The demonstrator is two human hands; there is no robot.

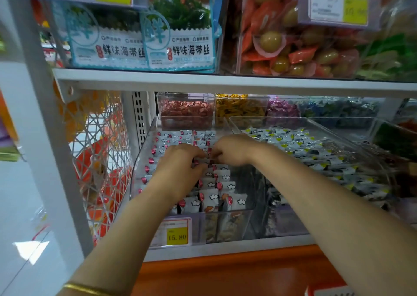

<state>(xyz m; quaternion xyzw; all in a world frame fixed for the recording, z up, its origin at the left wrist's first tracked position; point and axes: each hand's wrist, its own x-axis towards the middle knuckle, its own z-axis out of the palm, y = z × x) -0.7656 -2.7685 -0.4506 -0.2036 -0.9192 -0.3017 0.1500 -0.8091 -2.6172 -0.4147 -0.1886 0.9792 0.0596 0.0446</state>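
Packets (222, 186), apparently pinched, beneath left hand (178, 167), right hand (234, 151).

Both arms are bare from the fingers back to the lower edge of the view. The left hand (180, 167) and the right hand (233, 150) show bare backs and knuckles. Far back from the left fingers, well past the wrist, a thin gold bangle (88, 289) rings the arm, smooth and glossy, with a bright sheen along its rim.
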